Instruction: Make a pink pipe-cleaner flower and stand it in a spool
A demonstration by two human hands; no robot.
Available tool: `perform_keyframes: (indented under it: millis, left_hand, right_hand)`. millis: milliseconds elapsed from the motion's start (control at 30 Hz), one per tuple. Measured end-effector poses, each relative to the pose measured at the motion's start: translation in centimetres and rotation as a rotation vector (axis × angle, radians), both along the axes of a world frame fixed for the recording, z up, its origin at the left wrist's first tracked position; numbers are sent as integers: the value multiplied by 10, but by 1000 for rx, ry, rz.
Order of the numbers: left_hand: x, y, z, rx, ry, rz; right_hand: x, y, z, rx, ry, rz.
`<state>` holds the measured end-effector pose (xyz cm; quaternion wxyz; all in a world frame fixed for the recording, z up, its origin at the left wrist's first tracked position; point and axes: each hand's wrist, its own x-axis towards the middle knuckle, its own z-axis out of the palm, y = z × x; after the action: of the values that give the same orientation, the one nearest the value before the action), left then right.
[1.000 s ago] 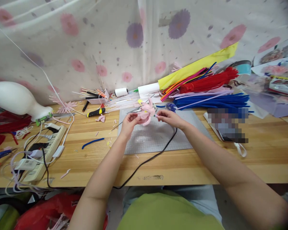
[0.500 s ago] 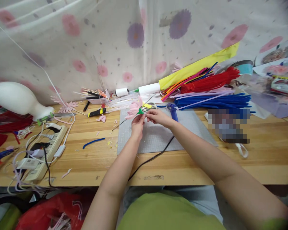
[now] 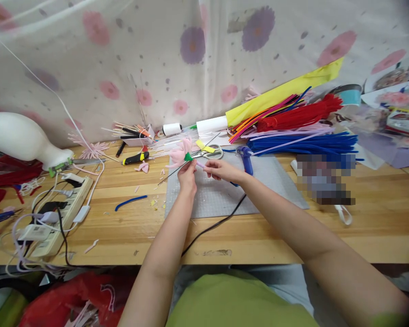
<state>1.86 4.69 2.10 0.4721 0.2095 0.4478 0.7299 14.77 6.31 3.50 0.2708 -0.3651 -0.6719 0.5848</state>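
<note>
A fuzzy pink artificial flower [image 3: 179, 153] with a green base and a short lilac stem [image 3: 200, 164] is held above the cutting mat. My left hand [image 3: 188, 178] is closed round it just below the green base. Pinched fingers of my right hand [image 3: 221, 170] hold the far end of the stem. Behind my hands lie scissors [image 3: 216, 152] with yellow on them and thin dark wires. A blue glue gun [image 3: 246, 162] rests right of them, and a bit of blue shows beneath my right hand.
The grey cutting mat [image 3: 262, 200] lies on the wooden table, crossed by a black cable [image 3: 218, 223]. Bundles of blue [image 3: 303, 143] and red pipe cleaners [image 3: 300, 113] are at the back right. A crowded power strip [image 3: 64, 218] and a white foam head form [image 3: 17, 136] stand left.
My left hand and the flower have shifted left, away from my right hand. More of the lilac stem now shows between the hands.
</note>
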Motion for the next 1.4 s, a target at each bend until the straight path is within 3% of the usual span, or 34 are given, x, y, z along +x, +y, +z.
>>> perform_keyframes:
  millis: [167, 367, 500, 600, 767, 967, 1200, 1400]
  left_hand:
    - [-5, 1, 3, -8, 25, 11]
    - [-12, -4, 3, -27, 18, -145]
    - [-21, -1, 1, -75, 38, -18]
    - [-25, 2, 2, -76, 44, 61]
    - [-25, 2, 5, -29, 57, 74]
    - [-29, 0, 6, -15, 84, -2]
    - [-28, -1, 6, -50, -74, -83]
    - [-28, 0, 4, -90, -138, 19]
  right_hand:
    - [-5, 0, 0, -37, -12, -40]
    - [-5, -1, -2, -174, 70, 16]
    - [-3, -3, 0, -187, 16, 65]
    - [-3, -6, 1, -97, -98, 67]
    - [-11, -10, -3, 167, -210, -38]
    - [-12, -9, -9, 120, -198, 11]
    - [-21, -14, -7, 507, -633, -270]
    - [-30, -17, -9, 438, -564, -174]
